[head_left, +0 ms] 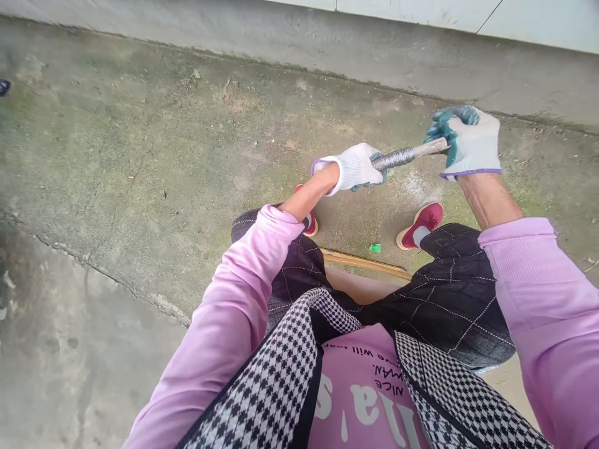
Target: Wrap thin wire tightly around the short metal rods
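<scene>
Head view, stick: the stick [405, 156], partly wrapped in silver, runs between the two gloved hands, above the ground and out in front of the knees; its bare, greyish end points to the right.
Left grip: the left grip [358, 165], in a white glove with a teal palm, is wrapped around the stick at its silver part.
Right grip: the right grip [472, 140], gloved alike, has bent fingers at the bare end; whether they pinch it I cannot tell.
Ground: concrete [140, 156] with greenish patches; a pale powdery spot [414, 186] lies below the stick, a small green scrap [375, 247] between the feet.
Feet: red shoes [428, 217], set apart.
Seat area: a tan bar [365, 262] shows between dark, white-lined trousers [453, 299].
Far side: a grey ledge [304, 47] beneath white panels [412, 9].
Clothing: pink sleeves [234, 293] and a houndstooth garment [262, 374].
</scene>
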Motion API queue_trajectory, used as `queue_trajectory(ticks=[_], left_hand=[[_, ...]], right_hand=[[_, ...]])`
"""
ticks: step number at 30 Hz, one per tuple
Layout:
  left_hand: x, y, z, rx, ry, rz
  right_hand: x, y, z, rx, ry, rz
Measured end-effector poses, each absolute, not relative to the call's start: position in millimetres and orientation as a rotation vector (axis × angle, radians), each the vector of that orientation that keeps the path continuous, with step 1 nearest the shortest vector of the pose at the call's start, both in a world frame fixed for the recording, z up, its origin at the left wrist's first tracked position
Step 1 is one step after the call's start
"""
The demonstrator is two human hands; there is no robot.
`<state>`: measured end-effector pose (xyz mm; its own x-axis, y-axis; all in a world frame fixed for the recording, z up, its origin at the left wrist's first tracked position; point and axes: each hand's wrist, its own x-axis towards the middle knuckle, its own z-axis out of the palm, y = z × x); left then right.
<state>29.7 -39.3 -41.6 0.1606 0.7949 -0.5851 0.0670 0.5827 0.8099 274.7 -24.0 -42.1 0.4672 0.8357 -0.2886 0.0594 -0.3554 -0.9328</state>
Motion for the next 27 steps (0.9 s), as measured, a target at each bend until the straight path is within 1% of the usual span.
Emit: queue_trajectory(ticks=[2, 4, 8, 11, 15, 18, 20, 23, 27], left_hand=[[44.7, -45.7, -32.7, 1.078, 1.21, 0.397], [54.3, -49.5, -24.0, 1.073, 1.16, 0.399], [64.0, -42.6, -17.4, 0.756, 1.144, 0.586], [70.7, -31.1, -26.1, 0.564, 1.066, 0.726], [85.1, -20.2, -45.9, 0.444, 1.09, 0.892], [99.3, -16.5, -55.1, 0.359, 1.128, 0.945], [108.7, -14.9, -56.6, 0.302, 1.127, 0.975], [119.7, -10.7, -54.0, 0.235, 1.085, 1.036], [123.0, -1.5, -47.4, 0.182, 1.022, 1.077]], right_hand=[[280.9, -19.8, -41.1, -1.73, -0.646, 1.02], [288.9, -18.3, -36.5, -1.699, -0.57, 1.082], [296.2, -20.6, -26.7, -1.689, -0.535, 1.142], [282.0, -29.9, -26.3, -1.736, -0.641, 1.177], [248.7, -51.8, -32.2, -1.803, -1.073, 1.189], [233.4, -61.1, -39.8, -1.984, -1.57, 0.95], [231.0, -59.2, -46.4, -2.105, -1.754, 0.75], [234.9, -48.5, -54.2, -2.191, -1.82, 0.617], [240.4, -39.0, -51.3, -2.225, -1.805, 0.607]])
